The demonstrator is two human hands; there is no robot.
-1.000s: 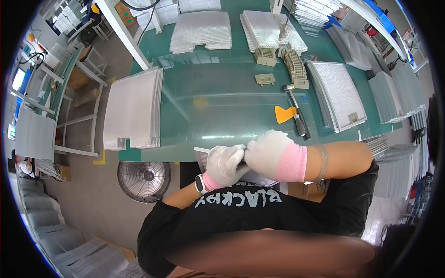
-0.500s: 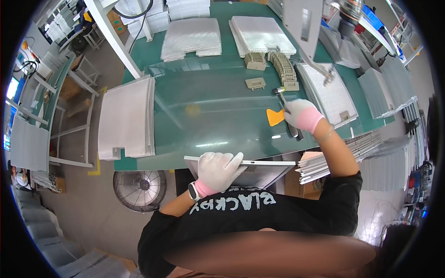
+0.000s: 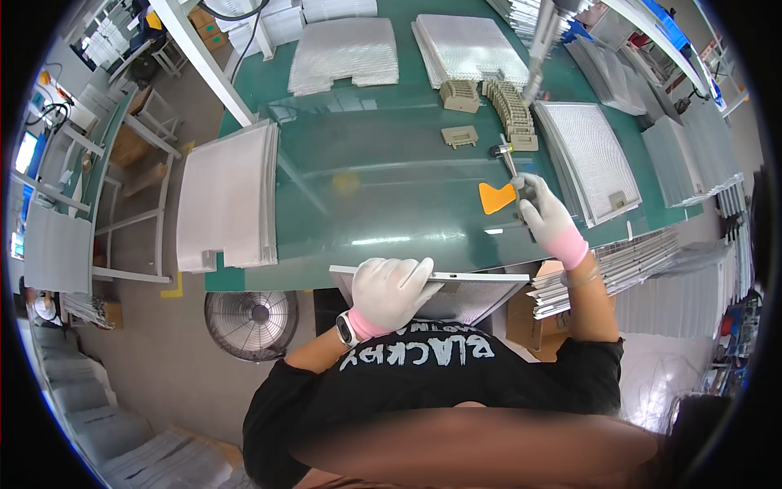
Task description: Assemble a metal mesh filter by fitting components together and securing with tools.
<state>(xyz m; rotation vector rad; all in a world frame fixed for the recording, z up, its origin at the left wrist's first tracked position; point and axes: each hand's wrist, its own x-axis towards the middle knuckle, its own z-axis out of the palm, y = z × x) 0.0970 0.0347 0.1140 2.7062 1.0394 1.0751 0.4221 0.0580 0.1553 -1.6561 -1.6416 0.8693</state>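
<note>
My left hand [image 3: 389, 295], gloved in white with a pink cuff, is closed over the upper edge of a framed mesh panel [image 3: 481, 295]. The panel leans between my body and the table's front edge. At the right of the table, my right hand [image 3: 547, 213], gloved alike, has its thumb and fingers curled round the handle of a small hammer [image 3: 508, 161]. The hammer lies with its head pointing away from me, and my fingers hide part of its handle. Just left of those fingers lies an orange scraper [image 3: 495, 197].
A beige bracket [image 3: 459, 136] and rows of such brackets [image 3: 510, 114] lie beyond the hammer. Stacks of mesh panels stand left [image 3: 228, 196], at the back [image 3: 344, 53] and right [image 3: 595, 159] on the green table [image 3: 366, 196]. A fan [image 3: 251, 324] stands on the floor.
My right hand has shifted slightly toward me and to the right, its fingers now curled at the hammer's handle. Hammer and scraper keep their places on the table. My left hand still holds the panel.
</note>
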